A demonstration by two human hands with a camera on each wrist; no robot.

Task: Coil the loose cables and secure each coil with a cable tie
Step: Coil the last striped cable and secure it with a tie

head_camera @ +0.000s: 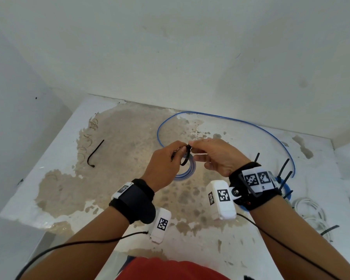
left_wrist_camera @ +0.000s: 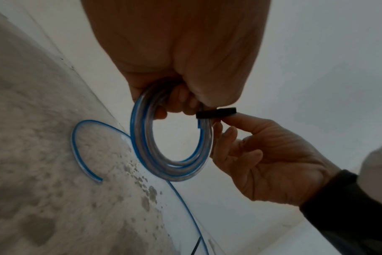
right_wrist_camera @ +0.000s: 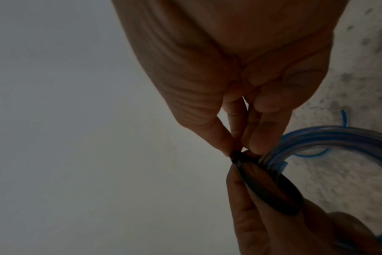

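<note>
Both hands work above the table [head_camera: 49, 199], at its middle. The left hand [head_camera: 164, 168] curls its fingers around a blue cable coil [left_wrist_camera: 170, 138], held upright; the right hand [head_camera: 216, 156] pinches, thumb against fingertips, a black cable tie [left_wrist_camera: 216, 113] looped over the top of the coil. The tie appears not yet cinched, and a long tail of the blue cable [head_camera: 251, 126] lies uncoiled toward the table's far edge. At the table's right edge lie a tied blue coil [head_camera: 285, 188] and a white cable bundle [head_camera: 311, 211]; a spare tie [head_camera: 95, 154] lies toward its left. The tabletop is white, its coating worn away; white walls enclose it.
</note>
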